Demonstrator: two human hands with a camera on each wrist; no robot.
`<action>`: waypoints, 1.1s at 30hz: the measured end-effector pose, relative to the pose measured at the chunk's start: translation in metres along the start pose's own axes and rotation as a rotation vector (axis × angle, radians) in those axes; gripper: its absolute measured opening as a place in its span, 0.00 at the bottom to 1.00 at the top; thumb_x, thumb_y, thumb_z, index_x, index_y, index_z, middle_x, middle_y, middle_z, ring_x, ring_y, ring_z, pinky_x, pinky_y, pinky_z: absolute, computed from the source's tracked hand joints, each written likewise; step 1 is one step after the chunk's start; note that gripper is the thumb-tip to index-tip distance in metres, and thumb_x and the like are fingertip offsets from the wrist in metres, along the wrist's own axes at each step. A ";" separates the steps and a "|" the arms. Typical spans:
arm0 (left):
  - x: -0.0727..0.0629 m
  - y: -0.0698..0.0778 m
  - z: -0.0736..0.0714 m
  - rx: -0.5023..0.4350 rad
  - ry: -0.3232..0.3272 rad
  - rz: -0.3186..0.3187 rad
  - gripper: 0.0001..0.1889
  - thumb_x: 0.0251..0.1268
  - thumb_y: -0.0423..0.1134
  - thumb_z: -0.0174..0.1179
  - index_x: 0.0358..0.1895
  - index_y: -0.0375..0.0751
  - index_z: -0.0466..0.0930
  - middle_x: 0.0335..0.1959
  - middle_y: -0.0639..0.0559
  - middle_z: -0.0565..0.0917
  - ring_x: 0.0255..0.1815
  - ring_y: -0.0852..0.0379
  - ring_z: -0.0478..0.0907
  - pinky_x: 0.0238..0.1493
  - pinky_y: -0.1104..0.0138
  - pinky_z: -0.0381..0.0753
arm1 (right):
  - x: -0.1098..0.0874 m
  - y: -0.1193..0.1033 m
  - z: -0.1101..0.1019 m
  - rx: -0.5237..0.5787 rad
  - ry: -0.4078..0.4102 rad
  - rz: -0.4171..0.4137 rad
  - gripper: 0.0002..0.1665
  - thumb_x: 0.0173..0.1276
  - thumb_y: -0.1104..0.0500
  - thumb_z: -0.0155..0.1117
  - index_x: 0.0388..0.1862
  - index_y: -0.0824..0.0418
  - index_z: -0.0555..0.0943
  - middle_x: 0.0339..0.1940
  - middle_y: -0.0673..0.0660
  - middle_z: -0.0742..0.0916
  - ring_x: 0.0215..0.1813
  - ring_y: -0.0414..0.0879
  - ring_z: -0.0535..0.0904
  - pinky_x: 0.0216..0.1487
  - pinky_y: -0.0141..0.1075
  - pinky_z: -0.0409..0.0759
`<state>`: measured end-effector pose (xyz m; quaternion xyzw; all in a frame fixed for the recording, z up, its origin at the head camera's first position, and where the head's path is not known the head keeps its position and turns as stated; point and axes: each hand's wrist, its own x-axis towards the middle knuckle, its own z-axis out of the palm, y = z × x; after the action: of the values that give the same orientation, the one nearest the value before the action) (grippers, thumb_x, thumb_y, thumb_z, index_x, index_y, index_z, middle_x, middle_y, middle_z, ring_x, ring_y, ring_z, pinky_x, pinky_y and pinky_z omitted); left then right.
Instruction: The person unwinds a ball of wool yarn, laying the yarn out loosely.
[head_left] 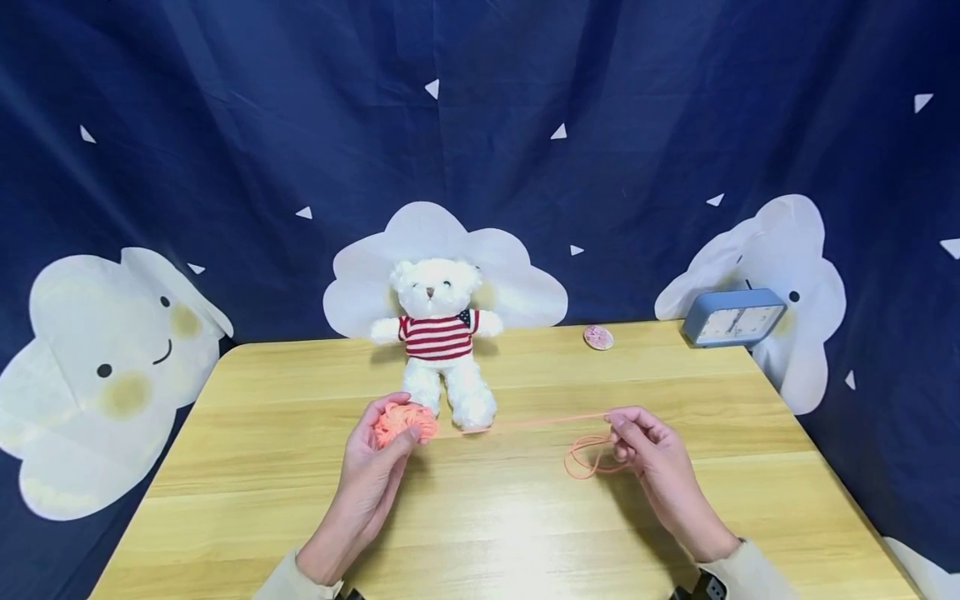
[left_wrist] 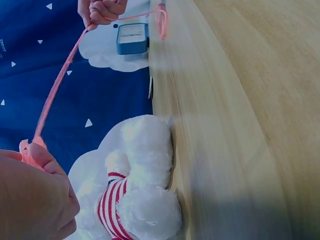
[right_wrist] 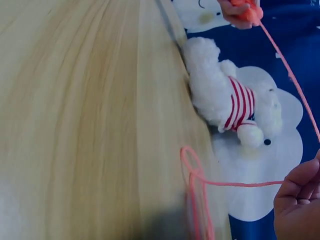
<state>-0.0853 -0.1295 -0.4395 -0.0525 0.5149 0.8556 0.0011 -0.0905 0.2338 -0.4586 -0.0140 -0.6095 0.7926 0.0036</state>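
Observation:
My left hand [head_left: 372, 461] grips a ball of coral-pink yarn [head_left: 405, 422], thumb in front and fingers behind. From the ball a strand of yarn [head_left: 551, 420] runs taut across to my right hand [head_left: 657, 461], which pinches it between thumb and fingertips. Below the right fingers hangs a loose loop of the same yarn [head_left: 576, 467]. The right wrist view shows this slack yarn [right_wrist: 235, 184] dangling from the right hand [right_wrist: 300, 205]. In the left wrist view the strand [left_wrist: 57, 85] stretches up from the left hand [left_wrist: 37, 195] to the right.
A white teddy bear [head_left: 431, 287] in a red-striped sweater sits on the wooden table [head_left: 300, 517], just behind the yarn. A small round pink patterned object [head_left: 598, 337] lies near the back edge. At the back right corner stands a blue clock [head_left: 735, 317]. A dark blue curtain [head_left: 495, 167] hangs behind.

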 end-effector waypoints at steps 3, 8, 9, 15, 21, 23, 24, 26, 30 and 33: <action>0.000 0.000 0.000 -0.010 -0.002 0.009 0.27 0.73 0.16 0.58 0.72 0.31 0.68 0.61 0.41 0.75 0.50 0.56 0.81 0.48 0.67 0.90 | 0.001 0.001 -0.007 0.004 0.030 0.004 0.08 0.85 0.65 0.62 0.46 0.66 0.86 0.33 0.51 0.85 0.31 0.37 0.78 0.33 0.26 0.81; 0.000 0.000 -0.002 -0.026 -0.009 0.019 0.27 0.73 0.16 0.59 0.71 0.30 0.68 0.62 0.40 0.75 0.52 0.55 0.81 0.48 0.67 0.90 | 0.003 0.002 -0.021 0.005 0.059 -0.003 0.08 0.85 0.65 0.62 0.47 0.70 0.86 0.33 0.51 0.86 0.31 0.37 0.78 0.34 0.26 0.82; 0.000 0.000 -0.002 -0.029 -0.008 0.021 0.27 0.73 0.16 0.59 0.72 0.31 0.68 0.63 0.40 0.76 0.53 0.55 0.81 0.49 0.66 0.90 | 0.003 0.002 -0.023 0.007 0.062 -0.005 0.08 0.85 0.65 0.62 0.47 0.69 0.86 0.33 0.51 0.86 0.32 0.37 0.78 0.34 0.25 0.82; 0.001 -0.001 -0.004 -0.020 -0.011 0.034 0.28 0.71 0.14 0.54 0.73 0.30 0.67 0.72 0.36 0.74 0.62 0.54 0.80 0.56 0.65 0.89 | 0.006 0.003 -0.039 -0.002 0.098 -0.024 0.10 0.86 0.65 0.61 0.45 0.63 0.88 0.34 0.51 0.86 0.32 0.37 0.79 0.34 0.26 0.82; 0.000 -0.001 -0.005 -0.008 0.003 0.053 0.29 0.69 0.13 0.51 0.73 0.29 0.67 0.70 0.40 0.76 0.60 0.55 0.79 0.54 0.69 0.87 | 0.008 0.004 -0.052 -0.052 0.124 -0.024 0.09 0.86 0.64 0.61 0.47 0.66 0.88 0.33 0.51 0.85 0.32 0.38 0.78 0.34 0.27 0.82; 0.000 -0.001 -0.005 -0.017 0.010 0.057 0.30 0.69 0.12 0.50 0.73 0.29 0.68 0.69 0.41 0.76 0.58 0.56 0.78 0.53 0.72 0.86 | 0.009 0.005 -0.055 -0.063 0.140 -0.021 0.09 0.85 0.65 0.61 0.46 0.66 0.88 0.32 0.51 0.85 0.31 0.39 0.77 0.33 0.28 0.81; 0.000 -0.001 -0.006 -0.023 0.011 0.060 0.30 0.68 0.12 0.49 0.73 0.30 0.68 0.68 0.41 0.76 0.58 0.57 0.78 0.52 0.72 0.85 | 0.009 0.005 -0.056 -0.068 0.149 -0.018 0.09 0.85 0.65 0.61 0.46 0.66 0.88 0.31 0.51 0.85 0.31 0.39 0.77 0.33 0.28 0.81; 0.001 -0.001 -0.006 -0.037 0.009 0.068 0.31 0.66 0.12 0.47 0.73 0.30 0.69 0.65 0.42 0.75 0.56 0.58 0.77 0.51 0.73 0.85 | 0.010 0.006 -0.059 -0.078 0.168 -0.007 0.09 0.85 0.66 0.61 0.45 0.66 0.88 0.30 0.52 0.85 0.31 0.39 0.77 0.32 0.28 0.81; 0.002 -0.004 -0.009 -0.083 -0.022 0.094 0.33 0.64 0.12 0.44 0.73 0.31 0.70 0.60 0.44 0.77 0.52 0.59 0.78 0.49 0.73 0.84 | 0.013 0.007 -0.063 -0.115 0.205 0.016 0.09 0.84 0.67 0.61 0.45 0.67 0.89 0.30 0.51 0.85 0.31 0.39 0.77 0.31 0.28 0.80; 0.003 -0.006 -0.011 -0.108 -0.051 0.104 0.33 0.64 0.13 0.41 0.73 0.32 0.70 0.57 0.46 0.79 0.51 0.59 0.79 0.49 0.72 0.85 | 0.015 0.007 -0.067 -0.155 0.227 0.029 0.10 0.84 0.66 0.61 0.44 0.65 0.89 0.29 0.50 0.84 0.31 0.39 0.76 0.30 0.28 0.79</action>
<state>-0.0873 -0.1365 -0.4497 -0.0041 0.4697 0.8822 -0.0330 -0.1033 0.2974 -0.4830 -0.1125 -0.6642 0.7366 0.0598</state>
